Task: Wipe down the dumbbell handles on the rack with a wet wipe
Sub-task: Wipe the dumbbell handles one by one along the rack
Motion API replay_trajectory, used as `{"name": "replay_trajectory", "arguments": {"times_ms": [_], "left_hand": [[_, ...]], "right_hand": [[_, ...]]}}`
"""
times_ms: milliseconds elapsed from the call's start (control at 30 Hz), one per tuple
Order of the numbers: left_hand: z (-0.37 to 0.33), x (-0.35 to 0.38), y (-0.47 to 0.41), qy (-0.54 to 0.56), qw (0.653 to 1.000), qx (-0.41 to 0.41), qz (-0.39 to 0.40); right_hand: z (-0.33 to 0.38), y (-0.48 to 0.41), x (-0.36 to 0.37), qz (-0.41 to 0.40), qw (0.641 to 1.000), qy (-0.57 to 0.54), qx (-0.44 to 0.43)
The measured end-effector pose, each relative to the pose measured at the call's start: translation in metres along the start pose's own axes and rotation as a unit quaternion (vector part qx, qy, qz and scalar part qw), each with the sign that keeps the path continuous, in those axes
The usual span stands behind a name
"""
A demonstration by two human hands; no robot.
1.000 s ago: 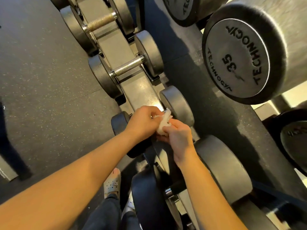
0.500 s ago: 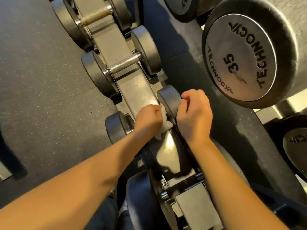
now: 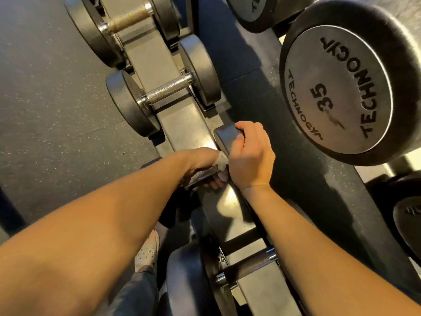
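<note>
Left hand (image 3: 200,159) curls tight round the knurled handle (image 3: 199,174), with the wet wipe (image 3: 222,161) bunched under its fingers at the handle's 3 o'clock end. Right hand (image 3: 250,156) clamps the dumbbell head (image 3: 226,134) at 1 o'clock, likely to stop it rolling. Rack rail (image 3: 182,119) runs 11 to 5. Upper handle (image 3: 168,91) lies at 11, lower handle (image 3: 248,265) at 5; can't tell if either is wiped.

white wet wipe (image 3: 221,161) crumpled, wrapped round knurled dumbbell handle (image 3: 200,174) lying across grey rack (image 3: 182,126) rail, against dark dumbbell head (image 3: 226,136).
</note>
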State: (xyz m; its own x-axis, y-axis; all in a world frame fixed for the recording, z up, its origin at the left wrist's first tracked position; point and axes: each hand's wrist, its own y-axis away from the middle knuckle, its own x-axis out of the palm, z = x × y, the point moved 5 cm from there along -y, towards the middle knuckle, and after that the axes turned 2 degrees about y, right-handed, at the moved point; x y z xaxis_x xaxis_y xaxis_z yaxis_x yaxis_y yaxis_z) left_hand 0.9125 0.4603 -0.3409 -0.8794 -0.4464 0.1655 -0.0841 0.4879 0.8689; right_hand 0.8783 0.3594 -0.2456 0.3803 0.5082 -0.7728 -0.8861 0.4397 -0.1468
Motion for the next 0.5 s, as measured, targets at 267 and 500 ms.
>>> {"name": "replay_trajectory", "arguments": {"times_ms": [267, 500], "left_hand": [[0.001, 0.001, 0.027, -0.102, 0.891, 0.237, -0.374], [0.014, -0.002, 0.031, -0.423, 0.833, 0.236, -0.267]], "right_hand": [[0.004, 0.0, -0.003, 0.01, 1.0, 0.017, -0.004], [0.004, 0.0, -0.001, -0.006, 0.999, 0.037, -0.02]]}}
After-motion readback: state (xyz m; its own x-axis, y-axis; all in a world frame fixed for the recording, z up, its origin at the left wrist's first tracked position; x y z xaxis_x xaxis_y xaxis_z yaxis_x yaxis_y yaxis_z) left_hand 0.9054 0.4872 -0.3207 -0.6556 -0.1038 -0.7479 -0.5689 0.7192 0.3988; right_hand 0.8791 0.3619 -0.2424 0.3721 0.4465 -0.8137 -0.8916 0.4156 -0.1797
